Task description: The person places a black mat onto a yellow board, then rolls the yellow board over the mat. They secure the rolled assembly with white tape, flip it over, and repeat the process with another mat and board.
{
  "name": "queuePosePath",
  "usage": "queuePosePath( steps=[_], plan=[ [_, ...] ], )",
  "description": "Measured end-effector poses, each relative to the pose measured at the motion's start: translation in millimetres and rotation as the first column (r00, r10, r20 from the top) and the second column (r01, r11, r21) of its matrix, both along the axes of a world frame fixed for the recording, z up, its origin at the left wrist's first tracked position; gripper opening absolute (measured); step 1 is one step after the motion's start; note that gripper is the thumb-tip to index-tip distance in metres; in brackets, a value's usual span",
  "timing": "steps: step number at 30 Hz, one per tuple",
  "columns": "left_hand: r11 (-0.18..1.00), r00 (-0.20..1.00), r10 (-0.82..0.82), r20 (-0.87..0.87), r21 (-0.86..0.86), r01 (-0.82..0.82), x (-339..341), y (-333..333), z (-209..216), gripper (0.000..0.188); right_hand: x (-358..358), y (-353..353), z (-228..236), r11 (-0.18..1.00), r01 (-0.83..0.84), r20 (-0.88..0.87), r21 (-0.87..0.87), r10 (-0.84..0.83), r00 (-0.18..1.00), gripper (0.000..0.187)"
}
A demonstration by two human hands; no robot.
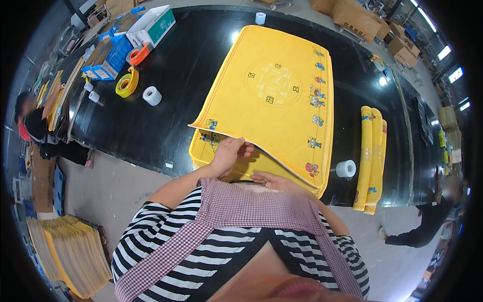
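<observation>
A stack of yellow printed mats (pixel 241 75) with small cartoon figures along the borders lies on the black table. The top mat's near edge is raised and curls up, showing another yellow mat (pixel 201 147) beneath. My left hand (pixel 232 154) is closed on that raised edge, thumb and fingers pinching it. Lower down, close to my body, my right hand (pixel 271 179) has its fingers stretched out to the left by the stack's near edge. It seems to hold nothing.
White tape rolls (pixel 346 169) and rolled yellow mats (pixel 371 156) lie on the right. On the left are a yellow tape dispenser (pixel 127 83), an orange one (pixel 139 54) and boxes (pixel 151 27). More mats (pixel 73 251) are piled at lower left. People stand on both sides.
</observation>
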State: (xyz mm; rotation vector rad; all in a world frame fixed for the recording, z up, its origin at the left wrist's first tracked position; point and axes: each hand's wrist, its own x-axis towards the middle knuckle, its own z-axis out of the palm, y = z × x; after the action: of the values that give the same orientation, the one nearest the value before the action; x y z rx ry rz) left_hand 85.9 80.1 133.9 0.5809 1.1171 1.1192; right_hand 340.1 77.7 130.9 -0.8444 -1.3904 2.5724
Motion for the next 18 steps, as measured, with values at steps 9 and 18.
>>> queuePosePath(
  steps=[9, 18],
  plan=[
    [0.969, 0.993, 0.096, 0.066, -0.232, -0.078, -22.2, -50.0, -24.3, 0.027, 83.2, -47.5, -41.4, 0.514, 0.691, -0.168, -0.508, -0.846, 0.506, 0.066],
    [0.897, 0.898, 0.402, 0.181, -0.275, -0.346, -42.9, -58.0, -33.8, 0.039, 82.0, -29.2, -41.6, 0.414, 0.869, 0.31, -0.271, -0.817, 0.486, 0.051]
  ],
)
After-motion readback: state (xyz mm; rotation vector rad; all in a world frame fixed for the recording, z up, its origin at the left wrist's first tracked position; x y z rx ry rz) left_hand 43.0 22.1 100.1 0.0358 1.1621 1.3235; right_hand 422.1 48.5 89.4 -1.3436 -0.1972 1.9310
